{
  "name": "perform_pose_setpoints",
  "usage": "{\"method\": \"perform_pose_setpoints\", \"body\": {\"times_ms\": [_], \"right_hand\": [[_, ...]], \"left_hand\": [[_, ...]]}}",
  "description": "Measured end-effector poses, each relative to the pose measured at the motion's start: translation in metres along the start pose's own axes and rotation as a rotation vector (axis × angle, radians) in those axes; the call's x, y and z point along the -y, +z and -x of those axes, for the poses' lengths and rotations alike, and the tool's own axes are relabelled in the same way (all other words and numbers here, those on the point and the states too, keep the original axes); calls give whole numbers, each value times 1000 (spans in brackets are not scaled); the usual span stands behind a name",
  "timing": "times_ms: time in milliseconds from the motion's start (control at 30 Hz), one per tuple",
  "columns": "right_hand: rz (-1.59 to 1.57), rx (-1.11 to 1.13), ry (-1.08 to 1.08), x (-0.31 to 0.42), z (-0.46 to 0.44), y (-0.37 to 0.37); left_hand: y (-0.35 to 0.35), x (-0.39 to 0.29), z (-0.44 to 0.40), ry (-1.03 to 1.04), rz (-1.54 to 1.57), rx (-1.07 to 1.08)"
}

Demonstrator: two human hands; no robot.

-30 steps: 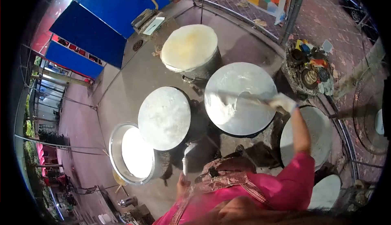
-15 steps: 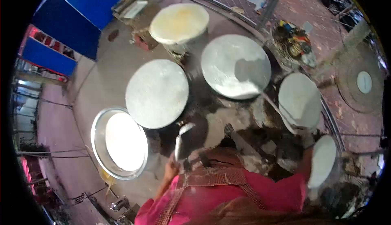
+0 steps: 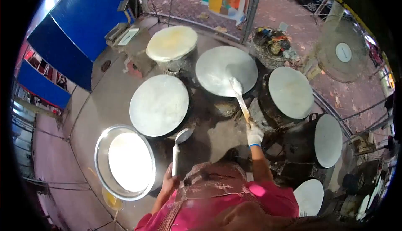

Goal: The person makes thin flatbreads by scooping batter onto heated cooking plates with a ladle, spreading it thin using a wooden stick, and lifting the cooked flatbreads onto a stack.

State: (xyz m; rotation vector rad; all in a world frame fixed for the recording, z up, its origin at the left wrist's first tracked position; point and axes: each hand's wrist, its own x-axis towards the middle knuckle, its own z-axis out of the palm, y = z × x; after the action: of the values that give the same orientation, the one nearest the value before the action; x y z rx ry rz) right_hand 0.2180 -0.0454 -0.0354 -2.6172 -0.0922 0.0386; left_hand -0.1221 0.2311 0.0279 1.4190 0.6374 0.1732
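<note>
My left hand (image 3: 169, 183) is closed on the white handle of a ladle (image 3: 184, 136). The ladle's round bowl hangs just beyond the near edge of a round, white-topped pot (image 3: 160, 105). My right hand (image 3: 254, 134), in a white glove with a blue cuff edge, grips a long-handled paddle (image 3: 240, 101). Its whitish head is over another round, white-topped pot (image 3: 224, 65), near that top's lower right part; it appears to touch the surface. On the left, a wide metal basin (image 3: 99, 164) contains a bright white mass, glaring under the light.
More round, pale-topped pots stand around: a yellowish one (image 3: 171, 42) at the back, others at right (image 3: 291, 93), (image 3: 328, 141) and lower right (image 3: 310, 197). Behind are blue panels (image 3: 83, 17), a wire fence, a rubbish heap (image 3: 274, 44) and a fan (image 3: 343, 53).
My right hand has come inward from the far right, bringing the paddle to a steeper angle. My left hand and ladle have shifted slightly. The whole view has turned and shifted.
</note>
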Motion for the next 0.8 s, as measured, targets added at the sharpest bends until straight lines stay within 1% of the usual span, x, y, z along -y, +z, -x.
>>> {"method": "perform_pose_setpoints", "body": {"times_ms": [33,67,100,133,167,200,233,267,333,367,400,433,467,500,533,600,633,667,700,733,800], "right_hand": [[-192,-39,85,16,-1,5],[-287,-32,110,33,-4,10],[-475,-28,115,52,-11,27],[-512,11,112,80,-12,34],[-185,101,-29,100,-18,32],[-76,152,-36,128,-2,-11],[-161,113,-80,88,-16,26],[-258,66,-116,38,-35,61],[-104,189,-28,0,-55,24],[-153,158,19,-13,-68,20],[-189,128,69,-21,-81,17],[-353,-76,30,4,-75,9],[-405,-37,0,31,-77,0],[-376,13,77,50,-84,21],[-222,9,-109,67,-75,23],[-31,158,-195,81,-48,1],[-101,95,-162,57,-41,8],[-173,22,-133,28,-49,7],[-125,115,-33,9,-71,-13],[-73,222,69,-2,-89,-29],[-238,132,159,0,-122,-35]], "left_hand": [[2,-22,4,-182,101,38],[5,-41,14,-375,203,75],[7,-32,13,-348,272,40],[13,-31,9,-375,289,36],[23,-47,9,-392,408,95],[27,-65,14,-407,513,146],[28,-61,13,-472,478,-23],[24,-58,13,-417,532,28],[16,-40,7,-432,921,119],[8,-25,5,-430,861,99],[12,-31,1,-408,854,91],[21,-39,0,-398,850,79],[29,-42,4,-399,852,65],[30,-36,-3,-459,992,113],[30,-22,-13,-503,1021,201],[19,9,-30,-582,1053,371],[16,19,-34,-547,791,245],[22,14,-37,-466,640,189],[29,10,-39,-398,479,127],[30,10,-39,-423,569,142],[32,10,-40,-479,747,167]]}}
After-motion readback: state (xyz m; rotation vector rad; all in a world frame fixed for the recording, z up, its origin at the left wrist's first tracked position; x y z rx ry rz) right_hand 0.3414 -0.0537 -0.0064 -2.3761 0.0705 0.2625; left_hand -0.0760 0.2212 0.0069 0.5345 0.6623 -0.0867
